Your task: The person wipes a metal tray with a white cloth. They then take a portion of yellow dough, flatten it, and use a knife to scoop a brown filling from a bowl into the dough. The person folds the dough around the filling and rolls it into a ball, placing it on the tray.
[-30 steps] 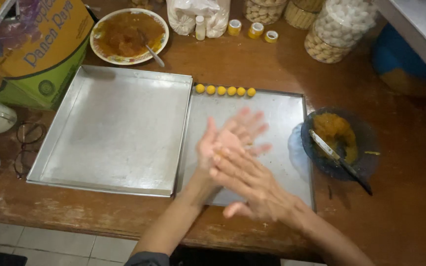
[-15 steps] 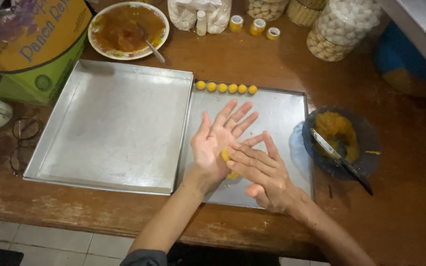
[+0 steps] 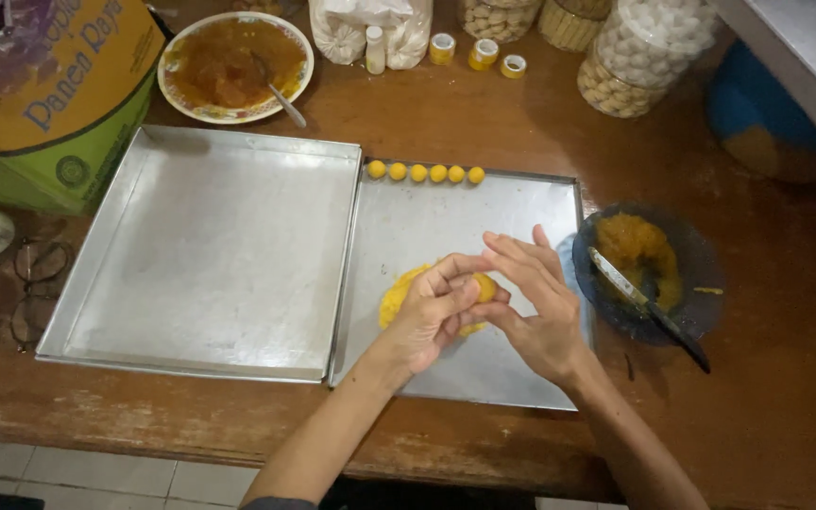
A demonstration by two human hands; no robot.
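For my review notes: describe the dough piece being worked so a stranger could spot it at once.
Find the right-hand metal tray on the wooden table. Over its middle, the left hand and right hand meet around a yellow dough lump. Unlike the five small balls lined along the tray's far edge, it is larger and irregular.

Yellow dough lump (image 3: 399,297) under the hands, matching five yellow balls (image 3: 424,173) at 12 o'clock on the dull silver tray (image 3: 521,217); second silver tray (image 3: 210,246) at 9 o'clock. Dark bluish bowl (image 3: 701,274) at 3 o'clock holds orange-brown paste, white patterned-rim plate (image 3: 177,90) at 11 o'clock holds the same. Table (image 3: 786,397) reddish-brown wood, box (image 3: 59,113) green and yellow with purple.
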